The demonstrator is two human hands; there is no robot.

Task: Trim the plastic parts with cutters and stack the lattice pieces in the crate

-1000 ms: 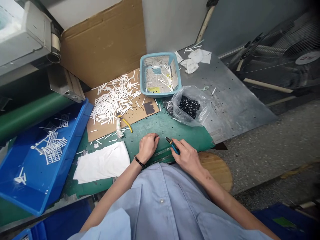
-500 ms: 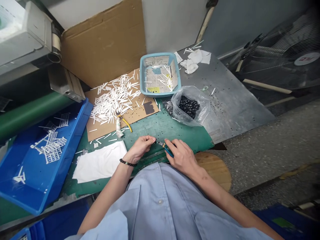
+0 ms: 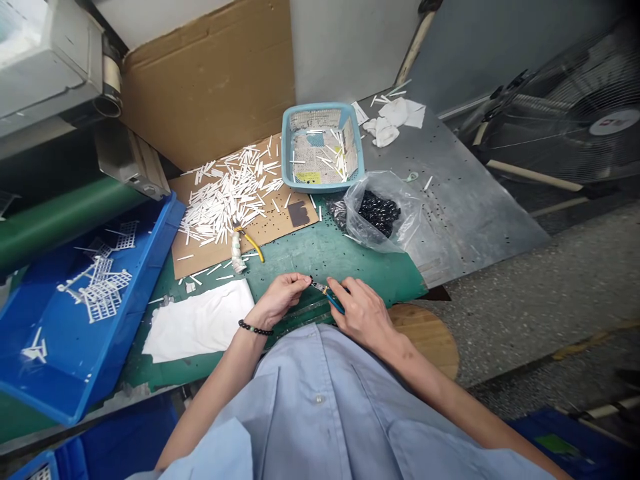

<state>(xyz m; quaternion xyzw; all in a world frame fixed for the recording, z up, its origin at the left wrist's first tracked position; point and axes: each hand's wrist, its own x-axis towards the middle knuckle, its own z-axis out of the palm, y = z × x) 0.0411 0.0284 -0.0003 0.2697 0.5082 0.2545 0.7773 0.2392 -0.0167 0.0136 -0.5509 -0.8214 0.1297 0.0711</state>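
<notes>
My right hand [image 3: 364, 308] is closed around the blue handles of a pair of cutting pliers [image 3: 334, 301], whose jaws point left. Between the pinched thumb and forefinger of my left hand [image 3: 284, 297] sits a tiny black piece [image 3: 311, 279], too small to make out fully. The plier jaws meet or nearly meet this piece. Beyond my hands stands a clear plastic bag [image 3: 407, 217] of small black parts [image 3: 377, 213]. Yellow-handled pliers [image 3: 253, 245], one handle wrapped in white, lie near a heap of white sticks [image 3: 225, 200].
A light-blue basket [image 3: 362, 167] lined with newspaper holds several white sticks. At left is a blue bin [image 3: 30, 387] with white lattice pieces [image 3: 107, 290]. A folded white cloth [image 3: 200, 320] lies on the green mat [image 3: 295, 247]. White rags [image 3: 387, 127] lie at the back; a fan [image 3: 600, 113] stands right.
My left hand has turned and now pinches a small black piece. The pliers in my right hand have moved left to that piece. Over the last half second both hands stay almost still.
</notes>
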